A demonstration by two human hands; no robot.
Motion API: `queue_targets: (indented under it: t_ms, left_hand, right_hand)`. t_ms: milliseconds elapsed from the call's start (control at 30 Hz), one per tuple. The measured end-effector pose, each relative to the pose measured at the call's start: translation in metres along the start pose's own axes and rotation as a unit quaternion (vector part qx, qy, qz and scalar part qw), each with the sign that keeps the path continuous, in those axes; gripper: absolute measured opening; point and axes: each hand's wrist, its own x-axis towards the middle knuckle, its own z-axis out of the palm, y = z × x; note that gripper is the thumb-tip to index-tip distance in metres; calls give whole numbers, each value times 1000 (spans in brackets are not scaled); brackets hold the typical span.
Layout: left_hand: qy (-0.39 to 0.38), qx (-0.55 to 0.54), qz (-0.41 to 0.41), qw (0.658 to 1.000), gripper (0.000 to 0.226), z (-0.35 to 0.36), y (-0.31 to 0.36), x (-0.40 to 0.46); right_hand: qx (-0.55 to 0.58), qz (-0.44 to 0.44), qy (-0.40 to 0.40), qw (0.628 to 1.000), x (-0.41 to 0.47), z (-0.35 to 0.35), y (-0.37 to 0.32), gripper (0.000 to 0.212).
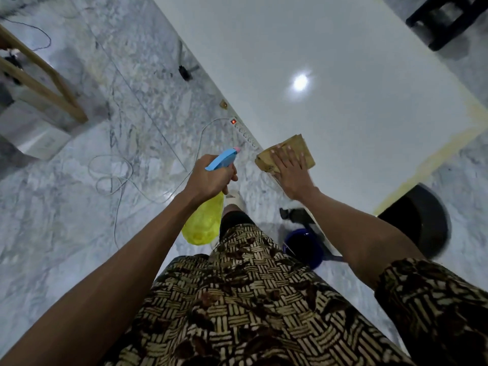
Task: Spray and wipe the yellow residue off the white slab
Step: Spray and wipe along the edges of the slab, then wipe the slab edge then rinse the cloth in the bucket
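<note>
The white slab point(330, 48) fills the upper right, glossy, with a lamp reflection on it. A yellow residue point(433, 157) runs as a stripe along its right and near edges. My right hand point(289, 171) lies flat, fingers spread, pressing a folded tan cloth point(293, 146) onto the slab's near left edge. My left hand point(211, 178) grips a spray bottle point(206, 223) with a yellow body and a blue trigger head, held over the floor left of the slab, nozzle pointing up and away.
A white power strip point(244, 132) with a lit red switch lies along the slab's left edge, its cable looping over the marble floor point(79, 207). A blue bucket point(303, 247) and a black round bin point(422, 223) stand near my legs. Wooden furniture point(39, 80) sits left.
</note>
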Motion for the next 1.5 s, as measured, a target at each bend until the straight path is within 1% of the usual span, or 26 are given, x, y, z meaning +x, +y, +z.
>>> queue_targets:
  t_ms: [67,167,233,333,400,500,567,633,800,933,1000,1067,1133,1167,1233,1300,1367,1433,1467,1500]
  left_hand:
    - [-9,10,-2,1000,29,13,-5,-11]
    - [-22,20,5,1000,26,33,-7,-24]
    - [-24,34,9,999,21,48,-5,-31]
    - [-36,42,7,998,21,68,-3,-39]
    - [-51,44,12,998,23,83,1,-42]
    - [-65,49,23,996,25,106,6,-44]
    - [-71,49,23,996,31,127,10,-50]
    - [-85,44,26,995,32,145,16,-58]
    - [-97,34,30,994,35,186,25,-70]
    - [-100,55,24,993,26,207,23,-79]
    - [-106,62,19,992,39,215,23,-84]
    - [-114,71,19,991,50,222,22,-87]
    - [-125,80,29,988,52,227,23,-91]
    - [-131,83,37,987,53,229,25,-93]
    - [-139,86,51,985,55,232,29,-93]
    - [-139,94,63,984,54,235,35,-95]
    - [-132,99,69,984,50,235,40,-96]
    - [-122,96,68,986,43,233,44,-96]
    - [-117,91,67,987,38,230,47,-95]
    - [-114,87,68,987,31,228,50,-94]
  right_hand:
    - [2,4,-2,1000,-23,3,2,65]
    - [14,8,1,1000,-54,7,6,65]
    - [8,12,15,1000,-72,11,13,62]
    - [-11,7,16,1000,-104,25,19,58]
    - [-8,11,23,1000,-122,30,27,58]
    - [9,10,12,1000,-149,30,34,60]
    - [38,7,8,999,-169,29,39,61]
    - [55,8,3,998,-189,33,42,61]
    - [35,2,-3,999,-226,40,58,58]
    - [31,13,-8,999,-260,51,68,59]
    - [39,23,-17,999,-284,56,73,60]
    - [81,36,-45,995,-310,57,82,59]
    - [153,80,-68,983,-335,64,96,72]
    - [223,120,-78,964,-346,68,104,72]
    - [370,210,-82,901,-361,67,116,63]
    - [449,308,-71,836,-363,49,119,56]
    - [523,374,-20,766,-353,34,125,57]
    - [614,401,41,678,-336,13,128,61]
    - [663,405,62,626,-323,0,130,69]
    - [713,409,67,565,-311,-14,130,72]
